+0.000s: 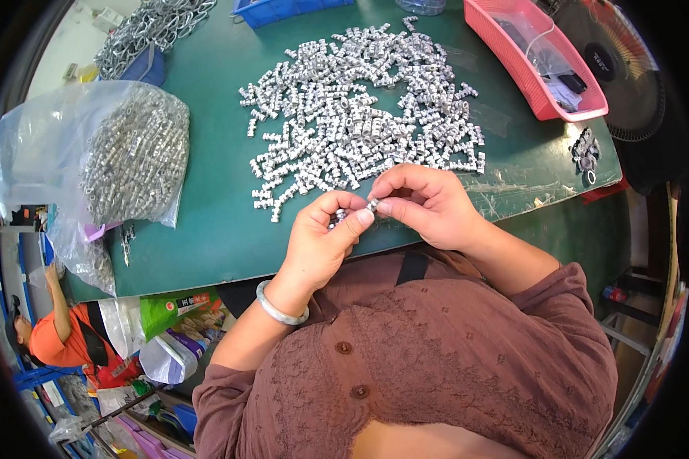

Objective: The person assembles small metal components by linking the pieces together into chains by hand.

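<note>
Close to the table's near edge, my two hands meet over a small silvery ribbed metal piece (372, 205). My left hand (318, 241) is closed, its thumb and index finger pinching the piece, and more shiny metal (338, 217) shows inside its curled fingers. From the other side, my right hand (430, 210) grips the same piece between thumb and fingertips. Just beyond my hands, a wide heap of similar ribbed metal pieces (364, 126) spreads over the green table (214, 206). The fingers partly hide the held piece.
A clear plastic bag (138, 153) full of small metal parts stands at left. Metal rings (149, 34) are piled behind it. A blue bin (283, 9), pink basket (524, 73) and black fan (620, 76) line the far side. A person in orange (57, 336) is at far left.
</note>
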The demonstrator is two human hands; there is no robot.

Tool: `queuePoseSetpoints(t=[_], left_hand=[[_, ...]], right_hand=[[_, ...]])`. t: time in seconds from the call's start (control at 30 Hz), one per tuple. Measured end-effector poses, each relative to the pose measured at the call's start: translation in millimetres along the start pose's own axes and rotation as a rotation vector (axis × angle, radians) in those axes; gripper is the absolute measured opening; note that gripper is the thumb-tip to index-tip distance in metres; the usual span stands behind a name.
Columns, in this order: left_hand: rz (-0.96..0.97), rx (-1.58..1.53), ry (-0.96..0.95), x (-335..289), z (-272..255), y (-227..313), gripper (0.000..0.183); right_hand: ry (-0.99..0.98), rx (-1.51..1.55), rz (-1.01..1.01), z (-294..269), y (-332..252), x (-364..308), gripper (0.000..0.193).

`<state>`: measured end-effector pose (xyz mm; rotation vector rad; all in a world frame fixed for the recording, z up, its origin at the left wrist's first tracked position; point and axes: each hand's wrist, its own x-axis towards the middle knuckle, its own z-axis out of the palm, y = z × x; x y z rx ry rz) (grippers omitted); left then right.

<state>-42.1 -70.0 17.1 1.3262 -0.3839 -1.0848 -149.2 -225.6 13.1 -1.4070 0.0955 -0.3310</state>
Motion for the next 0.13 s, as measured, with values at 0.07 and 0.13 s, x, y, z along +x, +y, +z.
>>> queuePoseSetpoints(t=[0.07, 0.13], left_hand=[[0.028, -0.031, 0.018, -6.0, -4.1, -5.4, 0.008], [0.031, -0.198, -0.005, -14.4, -8.5, -4.7, 0.009]], right_hand=[[-0.036, 0.015, 0.052, 6.2, -2.4, -0.7, 0.011], [-0.068, -0.137, -0.028, 9.4, -4.1, -0.3, 0.012]])
